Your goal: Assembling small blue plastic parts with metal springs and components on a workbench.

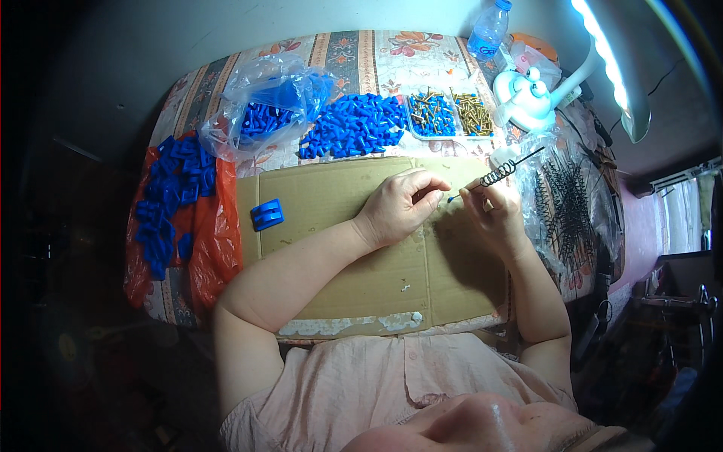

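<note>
Right hand (493, 207) pinching a coiled wire spring (503, 171); left hand (399, 203) closed on a small piece, too small to identify.

Patterned table (361, 47) bears cardboard sheet (376, 264); blue caps (354, 124); orange bag (218, 241)

Plastic caps (354, 124) behind cardboard sheet (331, 226)

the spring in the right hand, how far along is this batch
Done: assembled blue pieces are heaped on the orange bag at the left, with one lying on the cardboard. In hand: the right hand holds a black coil spring while the left hand pinches a small part against it. Left: a loose blue pile, trays of brass pins and a bag of springs remain, so plenty seems still to go.
</note>
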A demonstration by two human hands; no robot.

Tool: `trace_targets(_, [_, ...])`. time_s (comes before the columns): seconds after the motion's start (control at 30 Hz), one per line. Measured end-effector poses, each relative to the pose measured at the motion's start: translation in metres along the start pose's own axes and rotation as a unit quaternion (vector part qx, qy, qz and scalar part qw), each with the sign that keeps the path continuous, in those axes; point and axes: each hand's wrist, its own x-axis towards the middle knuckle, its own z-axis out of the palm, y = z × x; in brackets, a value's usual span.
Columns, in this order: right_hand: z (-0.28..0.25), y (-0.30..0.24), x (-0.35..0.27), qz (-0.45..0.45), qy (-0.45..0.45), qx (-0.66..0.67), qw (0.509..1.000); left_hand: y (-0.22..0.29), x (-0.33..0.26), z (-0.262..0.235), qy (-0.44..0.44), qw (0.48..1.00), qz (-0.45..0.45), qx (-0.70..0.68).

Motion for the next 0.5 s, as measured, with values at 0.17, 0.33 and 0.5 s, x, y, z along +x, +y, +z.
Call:
trace_targets(0.17, [0.0009, 0.0022, -0.0004, -0.005, 0.004, 0.003, 1.000, 0.0021, 0.0001, 0.0000, -0.001, 1.000, -0.001, -0.001])
trace_targets(0.33, [0.0006, 0.0017, -0.0009, -0.005, 0.003, -0.006, 1.000, 0.0012, 0.0000, 0.0005, 0.006, 1.000, 0.013, -0.006])
trace_targets(0.5, [0.0025, 0.0039, -0.0018, 0.005, 0.001, 0.009, 1.000, 0.0004, 0.0003, 0.0005, 0.004, 1.000, 0.006, -0.007])
